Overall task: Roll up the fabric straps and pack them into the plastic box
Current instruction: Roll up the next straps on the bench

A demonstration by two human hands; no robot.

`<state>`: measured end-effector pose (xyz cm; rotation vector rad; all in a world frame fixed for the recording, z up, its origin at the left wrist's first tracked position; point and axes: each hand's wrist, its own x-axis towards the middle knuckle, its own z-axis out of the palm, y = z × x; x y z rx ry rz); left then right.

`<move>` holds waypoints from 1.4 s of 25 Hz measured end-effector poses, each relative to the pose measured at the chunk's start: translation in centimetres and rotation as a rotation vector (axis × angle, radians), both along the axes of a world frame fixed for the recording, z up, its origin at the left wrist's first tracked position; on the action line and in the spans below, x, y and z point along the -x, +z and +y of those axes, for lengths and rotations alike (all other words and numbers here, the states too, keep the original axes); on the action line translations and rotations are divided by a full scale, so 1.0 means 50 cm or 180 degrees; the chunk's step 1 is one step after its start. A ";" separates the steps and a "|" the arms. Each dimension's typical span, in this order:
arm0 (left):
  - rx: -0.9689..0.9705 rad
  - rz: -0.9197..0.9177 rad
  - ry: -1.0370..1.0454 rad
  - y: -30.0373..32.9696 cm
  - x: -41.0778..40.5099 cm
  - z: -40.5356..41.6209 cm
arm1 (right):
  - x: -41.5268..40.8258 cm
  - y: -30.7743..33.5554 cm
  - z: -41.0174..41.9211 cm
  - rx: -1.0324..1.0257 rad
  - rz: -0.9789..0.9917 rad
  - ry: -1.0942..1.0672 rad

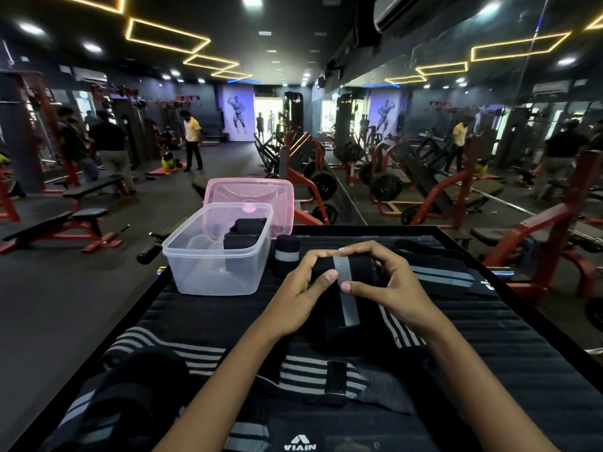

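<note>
My left hand (301, 287) and right hand (380, 278) both grip the same roll (342, 269), a black fabric strap with a grey stripe, fingers curled over the top and thumbs pressing in from my side. I hold it from both ends so the coil stays tight and square as it turns; if one side slackens, I judge the roll would cone out and not sit well in the box. The loose tail (349, 308) of the strap runs from the roll back toward me, lying flat on the black ribbed mat (489, 337), which keeps it straight as it feeds in. There seems to be only a short length left to wind.

The clear plastic box (218, 256) stands just to the left of my hands, near enough for a short reach, with its pink lid (254, 197) propped behind it out of the way. Rolled dark straps (244, 233) already sit at its far end, so space remains at the near end. One finished roll (287, 252) stands upright on the mat between the box and my hands, not yet packed. Another strap (440, 275) lies flat to the right, and striped straps (313, 373) lie unrolled close to my body.
</note>
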<state>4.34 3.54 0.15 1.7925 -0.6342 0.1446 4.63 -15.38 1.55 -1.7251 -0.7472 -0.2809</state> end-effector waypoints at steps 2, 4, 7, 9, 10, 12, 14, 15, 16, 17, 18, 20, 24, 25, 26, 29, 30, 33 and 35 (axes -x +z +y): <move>-0.0100 -0.0045 0.0026 0.001 0.001 0.002 | -0.001 -0.001 0.003 -0.0022 -0.0003 -0.0044; -0.0170 0.0036 0.0013 -0.001 0.003 0.005 | -0.002 -0.007 0.004 0.0041 -0.0078 -0.0140; -0.0350 -0.0001 0.0001 -0.005 0.009 0.004 | 0.001 -0.012 0.007 0.0188 -0.0211 -0.0272; -0.0279 0.0069 -0.0016 -0.009 0.010 0.000 | 0.004 -0.016 0.013 0.0233 -0.0148 -0.0402; -0.0222 0.0113 -0.0044 -0.010 0.009 -0.002 | 0.005 -0.019 0.017 0.0239 -0.0128 -0.0498; -0.0129 0.0181 -0.0150 -0.012 0.008 -0.006 | 0.005 -0.025 0.027 0.0231 -0.0095 -0.0656; -0.0143 0.0113 -0.0238 -0.015 0.003 -0.008 | 0.002 -0.027 0.031 -0.0007 0.0131 -0.0581; -0.0227 -0.0030 -0.0216 -0.017 0.000 -0.008 | 0.003 -0.027 0.032 -0.0202 0.0279 -0.0496; -0.0307 -0.0183 -0.0163 -0.018 -0.001 -0.008 | 0.003 -0.027 0.033 -0.0370 0.0415 -0.0446; -0.0392 -0.0314 -0.0071 -0.016 -0.002 -0.008 | 0.002 -0.026 0.035 -0.0476 0.0520 -0.0458; -0.0455 -0.0401 0.0020 -0.014 -0.004 -0.007 | 0.001 -0.027 0.038 -0.0496 0.0578 -0.0506; -0.0550 -0.0489 0.0229 -0.011 -0.008 -0.005 | 0.000 -0.030 0.041 -0.0334 0.0515 -0.0596; -0.0230 -0.0264 0.0352 -0.015 -0.008 0.001 | 0.008 -0.025 0.023 -0.0041 0.0342 -0.0315; -0.0170 -0.0162 0.0344 -0.016 -0.008 0.000 | 0.011 -0.026 0.023 0.0039 0.0312 -0.0257; -0.0152 -0.0103 0.0341 -0.020 -0.007 -0.002 | 0.013 -0.030 0.027 0.0099 0.0339 -0.0238; -0.0182 0.0019 0.0307 -0.032 -0.005 -0.010 | 0.018 -0.045 0.044 0.0052 0.0464 -0.0333; -0.0188 0.0124 0.0252 -0.035 -0.005 -0.013 | 0.019 -0.049 0.047 0.0087 0.0457 -0.0386; -0.0151 0.0331 0.0153 -0.040 -0.010 -0.011 | 0.014 -0.057 0.042 0.0273 0.0403 -0.0460; -0.0142 0.0272 0.0121 -0.034 -0.011 -0.005 | 0.014 -0.057 0.039 0.0328 0.0385 -0.0446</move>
